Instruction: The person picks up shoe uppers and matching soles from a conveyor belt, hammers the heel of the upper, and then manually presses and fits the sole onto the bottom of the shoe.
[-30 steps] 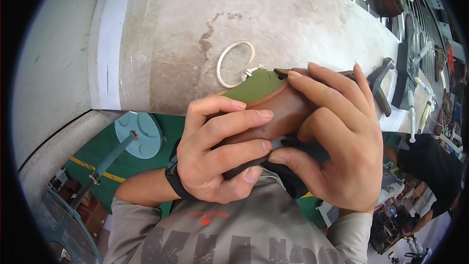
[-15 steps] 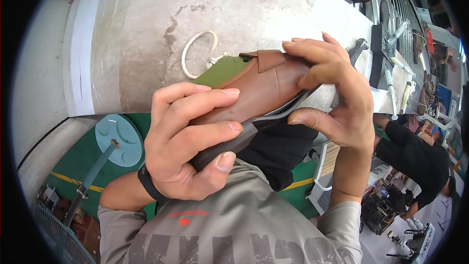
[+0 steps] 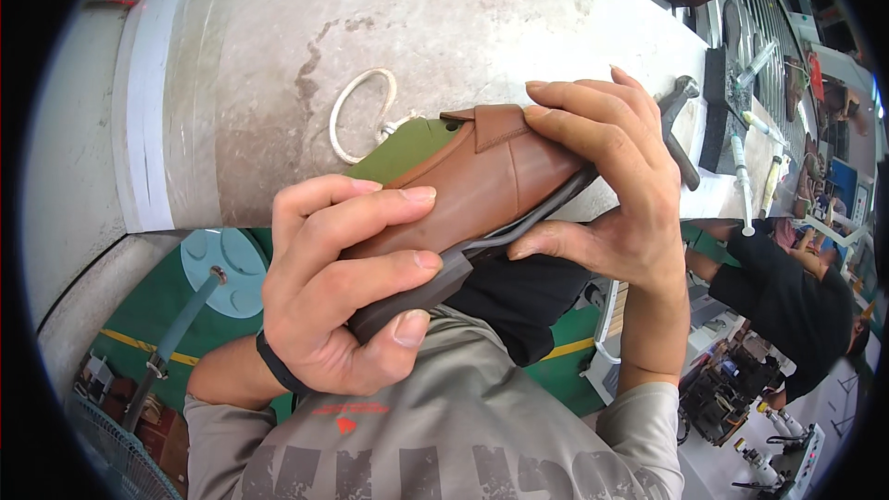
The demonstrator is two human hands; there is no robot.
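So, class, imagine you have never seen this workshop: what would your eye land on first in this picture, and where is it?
First, the brown leather shoe at the centre, gripped from both sides: the left hand wraps its dark-soled end nearest the person, and the right hand covers the far end. Behind it a white cord loop lies on the grey workbench, and a hammer rests to the right.

A shoemaking workshop

Beyond the worn grey workbench point(image 3: 278, 56), a metal hammer point(image 3: 681, 125) and pens lie right; below it, green painted floor point(image 3: 139, 315) and another seated worker point(image 3: 787, 287).
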